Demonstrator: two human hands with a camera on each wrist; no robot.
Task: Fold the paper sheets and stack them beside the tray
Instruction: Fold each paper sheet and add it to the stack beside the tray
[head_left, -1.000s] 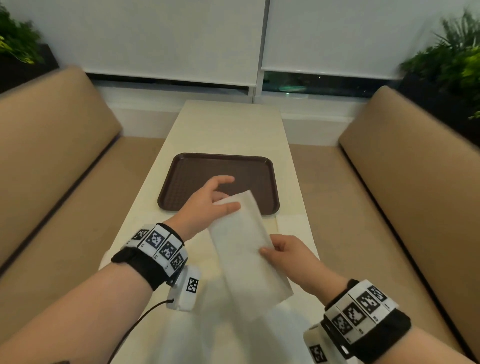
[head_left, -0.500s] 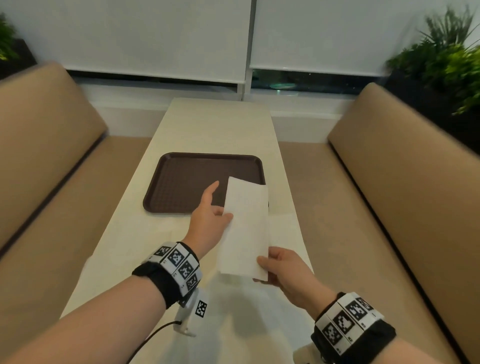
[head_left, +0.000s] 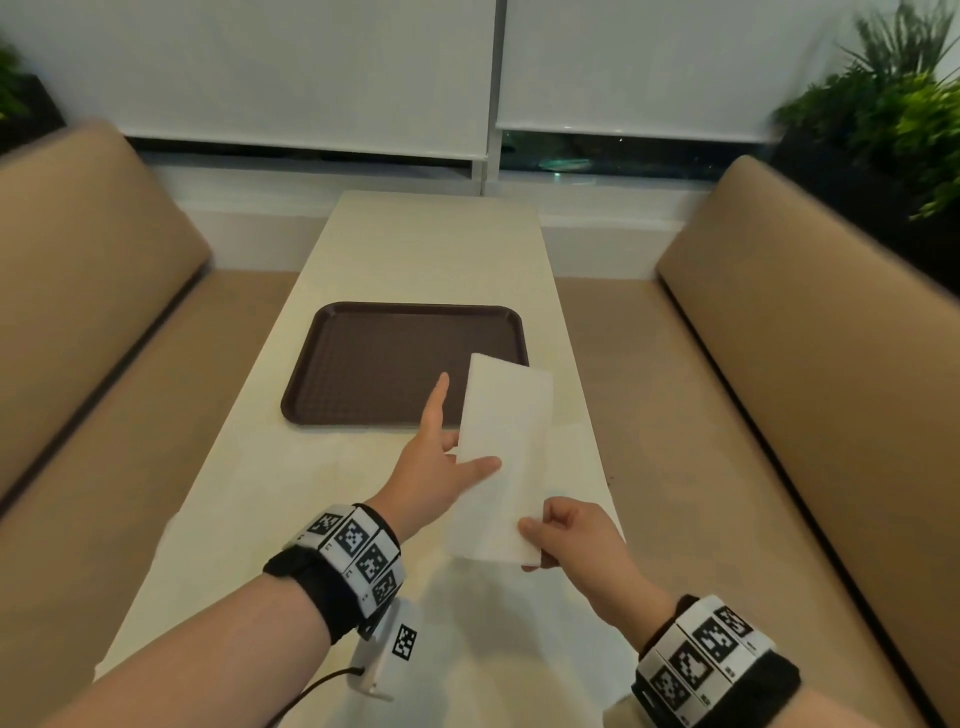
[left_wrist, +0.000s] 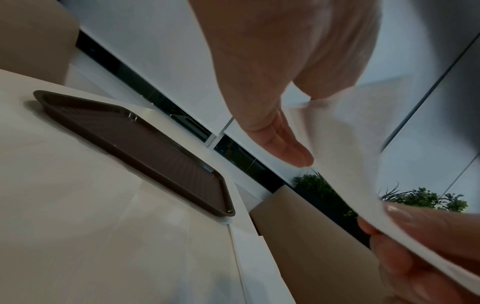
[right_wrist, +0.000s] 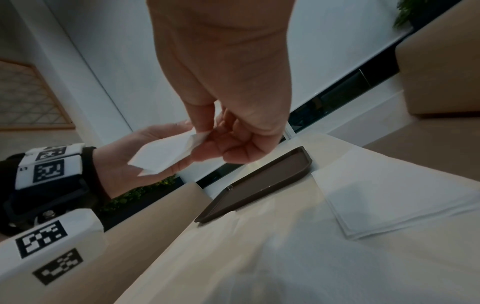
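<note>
A folded white paper sheet (head_left: 506, 441) (right_wrist: 166, 156) hangs in the air over the tray's near right corner. My left hand (head_left: 441, 462) holds its left edge, thumb on top and the other fingers underneath, index finger stretched forward. My right hand (head_left: 576, 540) (right_wrist: 228, 82) pinches the sheet's near right corner between thumb and curled fingers. The brown tray (head_left: 363, 364) (left_wrist: 142, 148) lies bare in the middle of the table. A stack of folded sheets (right_wrist: 389, 195) (head_left: 574, 454) lies on the table at the tray's near right side.
Unfolded white sheets (head_left: 467, 623) lie flat on the cream table (head_left: 436, 249) under my hands. Tan benches (head_left: 805, 389) run along both sides. Green plants (head_left: 893, 114) stand at the back right, a window with white blinds behind.
The folded sheet has turned from slanting across my hands to pointing away along the table, and both hands have carried it forward toward the tray's right corner.
</note>
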